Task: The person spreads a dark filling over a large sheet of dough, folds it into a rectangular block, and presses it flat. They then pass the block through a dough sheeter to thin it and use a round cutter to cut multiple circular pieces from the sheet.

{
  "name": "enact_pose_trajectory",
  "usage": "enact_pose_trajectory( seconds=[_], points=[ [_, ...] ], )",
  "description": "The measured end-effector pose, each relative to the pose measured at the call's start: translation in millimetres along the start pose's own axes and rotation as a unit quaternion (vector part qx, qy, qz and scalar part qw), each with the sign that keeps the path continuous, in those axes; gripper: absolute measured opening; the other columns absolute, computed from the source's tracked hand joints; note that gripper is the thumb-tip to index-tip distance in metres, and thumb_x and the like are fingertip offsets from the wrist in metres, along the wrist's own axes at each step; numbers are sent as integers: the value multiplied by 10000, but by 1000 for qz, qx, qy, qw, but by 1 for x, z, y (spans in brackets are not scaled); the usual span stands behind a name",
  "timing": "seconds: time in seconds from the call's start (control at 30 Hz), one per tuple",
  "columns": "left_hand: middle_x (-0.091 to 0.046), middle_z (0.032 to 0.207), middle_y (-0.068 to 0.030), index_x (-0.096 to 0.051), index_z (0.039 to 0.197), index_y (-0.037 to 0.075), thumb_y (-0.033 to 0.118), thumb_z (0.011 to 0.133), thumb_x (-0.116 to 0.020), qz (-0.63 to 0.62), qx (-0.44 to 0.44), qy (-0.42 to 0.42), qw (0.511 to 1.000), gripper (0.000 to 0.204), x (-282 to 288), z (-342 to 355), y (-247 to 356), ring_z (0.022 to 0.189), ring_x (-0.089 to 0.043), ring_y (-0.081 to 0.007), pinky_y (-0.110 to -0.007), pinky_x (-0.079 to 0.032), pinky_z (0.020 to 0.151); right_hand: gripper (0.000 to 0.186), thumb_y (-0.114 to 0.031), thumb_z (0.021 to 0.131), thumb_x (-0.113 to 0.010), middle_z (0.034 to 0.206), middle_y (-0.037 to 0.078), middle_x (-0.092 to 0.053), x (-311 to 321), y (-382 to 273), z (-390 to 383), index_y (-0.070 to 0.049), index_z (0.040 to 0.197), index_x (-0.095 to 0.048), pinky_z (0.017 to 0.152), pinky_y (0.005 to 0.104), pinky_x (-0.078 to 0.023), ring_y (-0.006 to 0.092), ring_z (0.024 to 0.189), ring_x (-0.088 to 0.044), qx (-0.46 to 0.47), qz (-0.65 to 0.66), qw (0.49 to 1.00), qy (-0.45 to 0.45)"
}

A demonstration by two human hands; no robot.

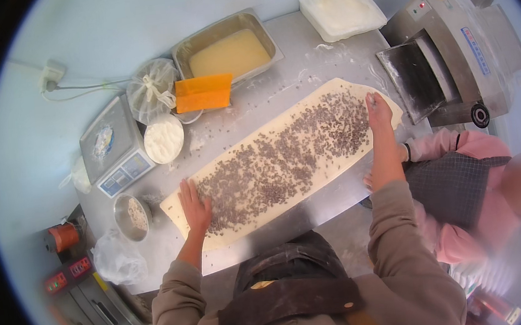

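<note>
A long sheet of pale rolled dough point(248, 226) lies slantwise across the metal table, its right end farther from me. Small dark brown bits point(285, 160), like chocolate chips, cover most of it, with bare strips along the edges. On the dough's left end my left hand point(196, 207) lies flat, fingers stretched out, touching the nearest bits. Over the right end is my right hand point(379, 112), its fingers curled closed. Whatever they hold, if anything, is hidden.
Behind the dough stand a metal pan point(254, 31), an orange scraper point(205, 92), a bowl of white powder point(164, 139) and a scale point(111, 142). A steel bowl point(133, 217) sits left. On the right are a dough machine point(463, 49) and a person in pink sleeves point(457, 181), close by my right arm.
</note>
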State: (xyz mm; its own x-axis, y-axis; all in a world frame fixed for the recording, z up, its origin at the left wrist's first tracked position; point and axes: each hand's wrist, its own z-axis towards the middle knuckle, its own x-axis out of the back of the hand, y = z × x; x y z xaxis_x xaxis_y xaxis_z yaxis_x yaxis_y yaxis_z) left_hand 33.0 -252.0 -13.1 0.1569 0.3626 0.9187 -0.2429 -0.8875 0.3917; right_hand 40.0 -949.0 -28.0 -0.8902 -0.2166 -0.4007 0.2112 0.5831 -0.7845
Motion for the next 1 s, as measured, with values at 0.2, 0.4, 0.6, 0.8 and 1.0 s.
enact_pose_trajectory(
  seconds=[0.2,0.4,0.6,0.8,1.0],
  points=[
    [-250,1792,-275,-334,1715,41,193,921,-689,-11,-11,8,1000,882,0,-3,-2,1675,-205,-451,-604,-147,1358,305,-99,1068,-687,1252,113,-708,39,23,-79,-1,1356,-654,1094,462,-592,246,1204,-691,-76,-133,986,-69],
    [-254,1788,-282,-364,1697,33,182,922,-705,-7,-12,-7,1000,860,3,-4,1,1674,-205,-453,-611,-144,1359,309,-77,1049,-718,1117,110,-746,32,83,-189,2,1341,-655,897,382,-639,242,981,-747,-181,-80,966,-164],
    [-260,1784,-286,-389,1685,25,213,914,-738,-9,1,-11,1000,867,11,-14,-6,1679,-201,-445,-622,-138,1358,304,-106,1080,-704,1112,92,-746,1,134,-283,0,1360,-650,949,387,-640,219,1059,-742,-215,-178,935,-218],
    [-270,1788,-267,-393,1688,31,200,915,-751,-39,21,21,999,868,25,-38,-22,1682,-195,-438,-625,-137,1358,270,-144,1069,-740,1092,85,-746,-29,176,-364,4,1292,-701,897,360,-648,216,1043,-762,-246,-249,901,-258],
    [-355,1757,-240,-451,1657,55,76,927,-717,-146,62,90,983,777,47,-78,-52,1643,-297,-430,-586,-210,1352,234,-99,1072,-707,1032,87,-736,-24,204,-391,12,1277,-690,800,331,-649,215,992,-768,-121,-252,949,-144]
  ],
)
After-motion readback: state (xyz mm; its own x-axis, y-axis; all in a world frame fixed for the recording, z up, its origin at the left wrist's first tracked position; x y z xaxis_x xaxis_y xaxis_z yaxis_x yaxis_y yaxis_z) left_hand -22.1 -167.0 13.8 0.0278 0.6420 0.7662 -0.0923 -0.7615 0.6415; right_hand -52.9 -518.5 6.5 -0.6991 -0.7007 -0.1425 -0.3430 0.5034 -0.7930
